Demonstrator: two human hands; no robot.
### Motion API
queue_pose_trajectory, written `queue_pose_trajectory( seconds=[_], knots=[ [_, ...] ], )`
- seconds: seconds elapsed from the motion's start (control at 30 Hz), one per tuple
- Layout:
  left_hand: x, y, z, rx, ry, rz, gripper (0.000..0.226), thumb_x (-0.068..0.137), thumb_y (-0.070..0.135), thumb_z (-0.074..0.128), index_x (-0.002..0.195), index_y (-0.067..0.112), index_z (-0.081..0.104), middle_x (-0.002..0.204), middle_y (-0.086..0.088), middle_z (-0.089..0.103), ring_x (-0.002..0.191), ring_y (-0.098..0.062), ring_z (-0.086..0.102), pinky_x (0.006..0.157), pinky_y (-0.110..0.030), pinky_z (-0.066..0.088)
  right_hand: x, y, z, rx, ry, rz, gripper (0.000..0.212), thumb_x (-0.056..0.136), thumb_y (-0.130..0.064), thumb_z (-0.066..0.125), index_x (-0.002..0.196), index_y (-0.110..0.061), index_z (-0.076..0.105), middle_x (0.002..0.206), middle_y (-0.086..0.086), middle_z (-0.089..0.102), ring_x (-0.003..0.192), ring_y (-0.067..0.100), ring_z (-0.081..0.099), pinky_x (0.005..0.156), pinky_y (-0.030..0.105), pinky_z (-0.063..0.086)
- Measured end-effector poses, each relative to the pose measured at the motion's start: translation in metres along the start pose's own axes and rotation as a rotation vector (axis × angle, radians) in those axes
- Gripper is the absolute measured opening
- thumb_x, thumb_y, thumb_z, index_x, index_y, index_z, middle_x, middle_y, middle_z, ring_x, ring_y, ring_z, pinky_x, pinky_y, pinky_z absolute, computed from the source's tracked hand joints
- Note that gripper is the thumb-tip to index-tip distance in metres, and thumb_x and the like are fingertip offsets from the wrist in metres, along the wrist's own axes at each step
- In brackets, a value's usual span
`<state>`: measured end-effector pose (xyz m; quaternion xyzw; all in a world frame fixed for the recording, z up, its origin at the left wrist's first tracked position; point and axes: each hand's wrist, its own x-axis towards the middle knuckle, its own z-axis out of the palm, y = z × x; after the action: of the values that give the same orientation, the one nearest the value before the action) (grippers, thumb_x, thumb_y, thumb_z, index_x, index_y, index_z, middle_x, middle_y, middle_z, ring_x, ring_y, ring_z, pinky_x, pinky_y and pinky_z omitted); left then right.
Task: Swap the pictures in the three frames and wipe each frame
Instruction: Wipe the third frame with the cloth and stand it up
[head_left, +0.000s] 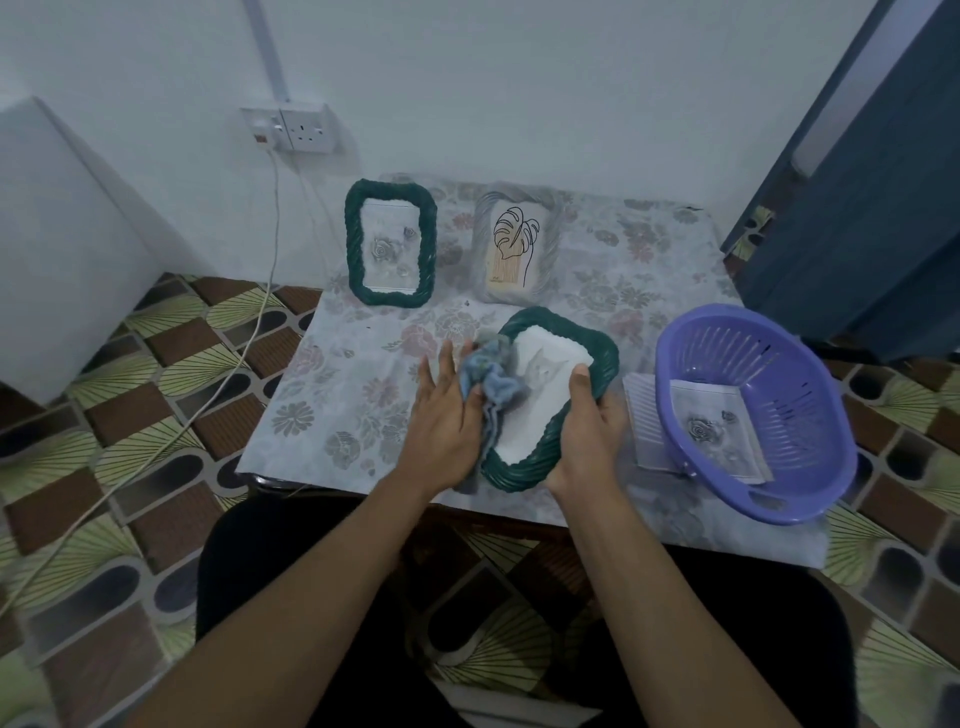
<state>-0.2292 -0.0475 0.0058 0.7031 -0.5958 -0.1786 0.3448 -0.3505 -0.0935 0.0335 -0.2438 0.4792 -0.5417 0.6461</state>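
On the counter, at the back left, a green frame stands upright with a faint rose print behind its glass. It is near the far edge, so a knock from a reaching arm could tip it. Just right of it a grey frame stands with a leaf drawing, open to the same risk.

In front, the left hand is closed on a blue cloth and presses it against the left side of a 3rd frame. This frame is tilted up off the counter. The right hand grips its right edge, thumb on the front. A hard wipe could twist the frame out of that 1-sided hold or shift the picture inside.

At the right a purple basket overhangs the near counter edge and could slide off.

The cloth hides part of the held frame's picture, which is too pale to make out. Papers in and under the basket are partly covered.
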Motion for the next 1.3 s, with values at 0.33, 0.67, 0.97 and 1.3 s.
queue_pose_trajectory(
  seconds=[0.33,0.67,0.97,1.3],
  knots=[
    [-0.004,0.007,0.008,-0.364,0.42,-0.601,0.052,0.107,0.04,0.024,0.108,0.003,0.061,0.092,-0.011,0.063,0.087,-0.026,0.057,0.072,-0.027,0.036,-0.005,0.002,-0.001,-0.019,-0.006,-0.063,0.02,0.1,-0.026,0.058,0.087,-0.021,0.072,0.082,-0.007,0.075,0.082,0.015,0.072,0.075,0.035,0.06],
    [-0.017,0.017,0.034,-1.011,0.285,-0.748,0.046,0.099,0.054,0.041,0.128,0.022,0.057,0.119,0.002,0.067,0.111,-0.015,0.064,0.103,-0.042,0.049,0.0,0.009,-0.003,0.005,0.222,-0.209,0.025,0.102,-0.028,0.053,0.116,-0.013,0.068,0.105,-0.004,0.074,0.1,0.015,0.07,0.085,0.032,0.057],
    [-0.018,0.024,0.02,-1.057,0.242,-0.746,0.025,0.101,0.025,0.053,0.113,0.006,0.065,0.107,-0.013,0.073,0.097,-0.026,0.07,0.084,-0.038,0.059,0.013,-0.004,-0.021,0.235,0.04,0.099,0.017,0.093,-0.008,0.053,0.104,-0.013,0.066,0.097,0.004,0.072,0.091,0.024,0.066,0.071,0.032,0.055],
    [0.006,-0.002,-0.03,-0.535,0.351,-0.562,0.051,0.096,0.042,0.058,0.051,0.02,0.048,0.048,0.003,0.051,0.048,-0.012,0.048,0.051,-0.024,0.036,0.017,-0.042,-0.037,-0.144,-0.351,0.487,0.035,0.093,-0.027,0.054,0.122,-0.012,0.067,0.118,0.014,0.071,0.105,0.035,0.067,0.091,0.047,0.054]
  ],
)
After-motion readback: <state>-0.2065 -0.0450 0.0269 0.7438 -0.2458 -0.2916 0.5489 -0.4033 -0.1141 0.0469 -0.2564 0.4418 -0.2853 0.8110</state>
